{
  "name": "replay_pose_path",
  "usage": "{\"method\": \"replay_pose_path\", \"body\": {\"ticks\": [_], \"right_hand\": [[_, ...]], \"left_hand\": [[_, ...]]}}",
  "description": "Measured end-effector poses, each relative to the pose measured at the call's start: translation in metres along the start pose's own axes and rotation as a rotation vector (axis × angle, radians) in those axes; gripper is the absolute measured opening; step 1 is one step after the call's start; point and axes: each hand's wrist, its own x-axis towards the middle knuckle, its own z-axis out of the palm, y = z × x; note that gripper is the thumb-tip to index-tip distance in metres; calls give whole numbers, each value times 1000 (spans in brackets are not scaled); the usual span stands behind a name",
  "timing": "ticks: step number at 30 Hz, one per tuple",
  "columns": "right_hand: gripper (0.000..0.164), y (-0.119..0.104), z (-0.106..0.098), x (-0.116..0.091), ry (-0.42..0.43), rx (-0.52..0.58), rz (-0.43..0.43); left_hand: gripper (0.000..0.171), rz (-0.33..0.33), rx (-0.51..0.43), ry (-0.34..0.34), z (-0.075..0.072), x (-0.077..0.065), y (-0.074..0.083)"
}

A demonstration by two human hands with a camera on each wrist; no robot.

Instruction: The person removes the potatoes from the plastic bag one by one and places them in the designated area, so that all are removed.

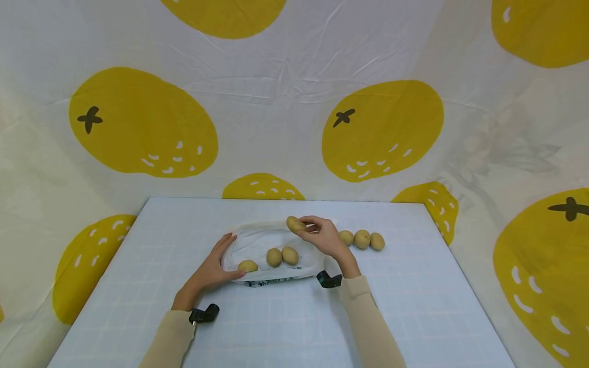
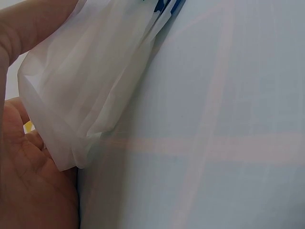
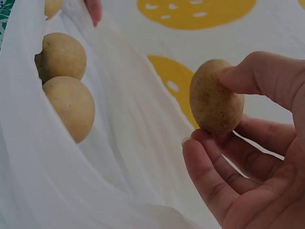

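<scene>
A white plastic bag [image 1: 280, 276] lies on the table, its mouth spread wide. Inside it are two potatoes [image 1: 282, 256] side by side and another potato [image 1: 248, 266] nearer the left end. My left hand [image 1: 215, 265] grips the bag's left end, thumb at the front rim and fingers at the back. In the left wrist view the bag's thin folds [image 2: 81, 90] pass between thumb and palm. Over the bag's back right edge, my right hand [image 1: 323, 236] pinches a potato [image 3: 214, 100] between thumb and fingertips.
Three potatoes [image 1: 362, 239] sit in a row on the table, right of the bag and just beyond my right hand. The table [image 1: 267, 327] has a pale checked cover. Behind it hangs a white cloth [image 1: 257, 138] printed with large yellow fruit.
</scene>
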Motion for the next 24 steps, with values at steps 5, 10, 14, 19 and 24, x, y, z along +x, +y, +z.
{"method": "replay_pose_path", "body": {"ticks": [5,10,14,19,24], "right_hand": [[41,3,-5,-6,25,2,-5],[41,2,-10,-12,53,0,-10],[42,3,-13,-17,75,8,-3],[42,7,-19,-24,104,18,11],[43,10,-25,-31,137,30,31]], "left_hand": [[111,-11,4,-3,1,0,1],[110,-2,20,3,0,-1,2],[110,0,26,5,0,-2,2],[110,-7,15,2,0,-1,2],[111,-18,23,-2,0,-1,2]]}}
